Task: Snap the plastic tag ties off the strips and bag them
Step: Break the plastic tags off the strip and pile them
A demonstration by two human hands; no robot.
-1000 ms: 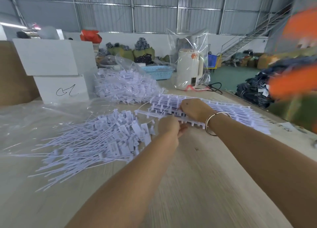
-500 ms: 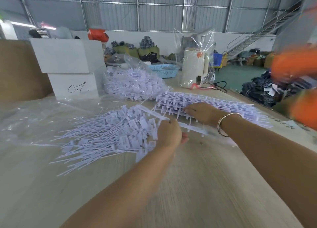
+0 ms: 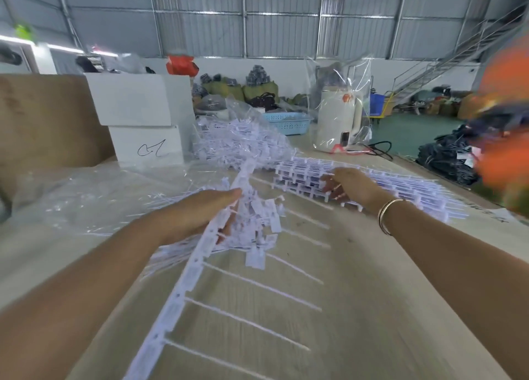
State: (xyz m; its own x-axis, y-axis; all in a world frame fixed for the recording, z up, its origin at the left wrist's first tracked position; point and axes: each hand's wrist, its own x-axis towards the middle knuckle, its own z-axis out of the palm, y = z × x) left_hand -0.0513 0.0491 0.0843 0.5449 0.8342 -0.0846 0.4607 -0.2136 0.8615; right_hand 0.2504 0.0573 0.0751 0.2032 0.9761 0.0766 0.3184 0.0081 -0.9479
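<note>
A clear plastic sheet is being seen spread flat on the wooden table at the left, with two white boxes stacked behind it, closed, their contents hidden. A long strip of tag ties is being gripped by the left hand, fingers curled round its spine, above a loose heap of snapped-off ties. Farther back, a clear bag is being shown stuffed with white ties. A stack of uncut strips is being pressed by the right hand, fingers spread over its near edge; whether anything is being pinched cannot be told
</note>
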